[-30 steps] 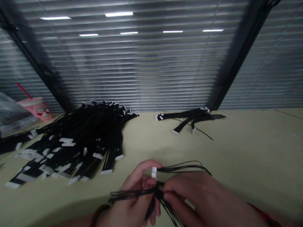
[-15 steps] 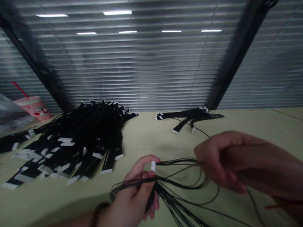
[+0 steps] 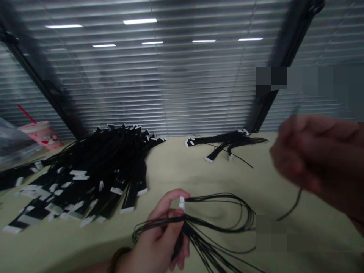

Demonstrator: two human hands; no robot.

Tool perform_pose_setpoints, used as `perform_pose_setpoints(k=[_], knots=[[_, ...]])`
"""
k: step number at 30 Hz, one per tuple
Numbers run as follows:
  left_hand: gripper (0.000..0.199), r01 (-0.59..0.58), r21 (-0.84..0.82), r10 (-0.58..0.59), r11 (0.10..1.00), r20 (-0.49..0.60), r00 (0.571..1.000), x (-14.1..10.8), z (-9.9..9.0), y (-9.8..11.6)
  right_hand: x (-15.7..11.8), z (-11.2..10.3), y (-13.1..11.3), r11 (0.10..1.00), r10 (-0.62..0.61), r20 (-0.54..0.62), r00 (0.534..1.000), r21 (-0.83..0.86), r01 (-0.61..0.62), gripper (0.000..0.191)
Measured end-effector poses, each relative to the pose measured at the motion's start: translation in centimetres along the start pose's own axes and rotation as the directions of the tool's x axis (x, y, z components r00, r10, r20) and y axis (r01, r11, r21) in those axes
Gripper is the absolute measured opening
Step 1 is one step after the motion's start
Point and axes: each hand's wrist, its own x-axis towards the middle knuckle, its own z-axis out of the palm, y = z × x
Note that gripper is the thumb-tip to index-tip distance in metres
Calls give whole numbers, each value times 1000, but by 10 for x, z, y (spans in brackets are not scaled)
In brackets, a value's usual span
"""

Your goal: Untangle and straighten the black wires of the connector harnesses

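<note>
My left hand is closed around a wire bundle, its thin black wires looping out to both sides. Between the forefinger and thumb stand small white connectors, with black wires running rightward out of them. My right hand, blurred, is raised at the right, apart from the bundle, with its fingers pinched together. A black wire hangs below that hand, and a short dark end shows above the fingertips. Blocky picture patches hide part of the area around the right hand.
A large pile of black cables with white connectors lies at the left on the pale table. A smaller cable group lies at the back. A pink cup and clear plastic stand far left, before window blinds.
My right hand has moved up and to the right, away from the wire loops, with a black wire at its fingers. My left hand keeps its grip on the bundle.
</note>
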Motion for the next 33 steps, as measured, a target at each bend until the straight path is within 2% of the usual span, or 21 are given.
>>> perform_pose_setpoints(k=[1,2,3,6,9,12,17,24,30,33], knots=[[50,-3,-8,3,1000,1,1000,-1,0,-1,-5,10,-9,980,30,187,982,187,-65,28],[50,-3,-16,3,1000,6,1000,-1,-1,-2,-10,22,-16,967,49,297,954,223,-119,20],[50,0,-24,0,1000,11,1000,-2,-2,-4,-16,33,-23,981,37,328,944,168,-97,18],[47,21,-51,-20,998,26,999,-4,-4,-7,-32,60,-31,996,-57,287,956,-53,75,17],[40,3,-66,0,998,47,999,-6,-6,-10,-43,69,-30,979,-110,257,960,-139,149,15],[35,-31,-52,35,998,82,996,-8,-6,-9,-45,71,-27,972,-119,260,958,-167,166,15],[34,-23,-7,24,1000,106,994,-11,-5,-4,-45,75,-26,967,-135,257,957,-175,184,14],[35,-64,98,57,993,69,996,-12,-3,-4,-44,72,-28,960,-143,287,947,-192,203,17],[39,-105,179,78,978,153,985,-12,-5,0,-45,76,-28,955,-161,284,945,-196,222,18],[41,-98,210,66,973,153,986,-16,-6,0,-47,78,-27,946,-209,261,943,-191,262,17]])
